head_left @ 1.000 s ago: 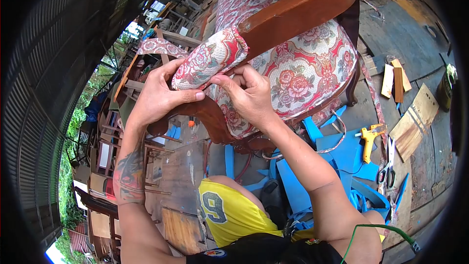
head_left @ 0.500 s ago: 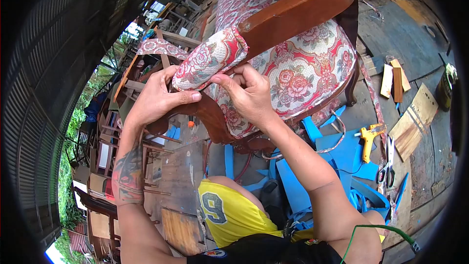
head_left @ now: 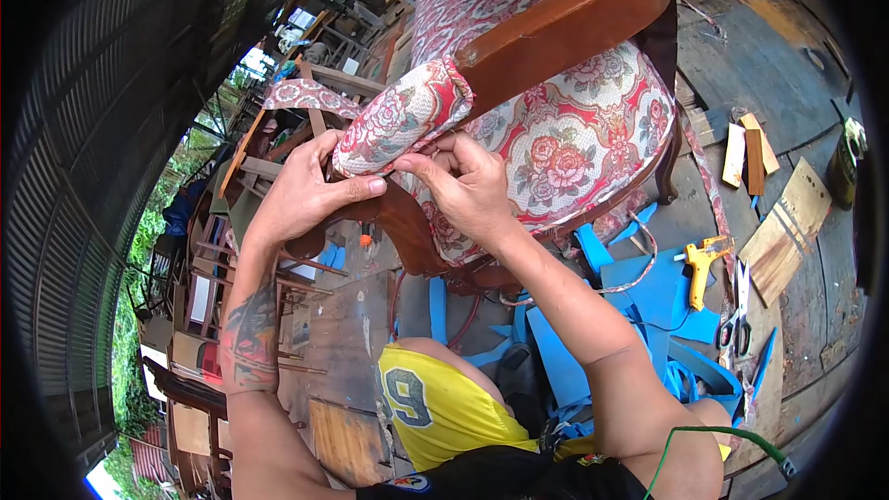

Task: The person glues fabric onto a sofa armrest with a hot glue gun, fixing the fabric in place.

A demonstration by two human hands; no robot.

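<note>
A floral padded armrest [head_left: 398, 120] in red, cream and grey sits on the wooden arm [head_left: 574, 14] of an upholstered sofa. My left hand [head_left: 301, 187] cups the pad's near end, its thumb along the lower edge and the fingertips partly hidden behind it. At the pad's lower edge, my right hand [head_left: 463, 183] is closed in a pinch on the edge of the cover fabric; the curled fingers hide exactly what lies between them. Red piping borders the pad's far end. Below the arm is the matching floral seat [head_left: 565, 153].
A yellow glue gun [head_left: 706, 268], black-handled scissors [head_left: 736, 319] and blue foam sheets [head_left: 648, 282] lie on the floor to the right. Wood offcuts [head_left: 787, 231] are beyond them. Chair frames [head_left: 199, 315] stand on the left. A green cord [head_left: 741, 433] crosses at lower right.
The view has shifted slightly, with the armrest a little further right and lower. My right thumb has moved slightly along the pad's lower edge; both hands remain at the pad.
</note>
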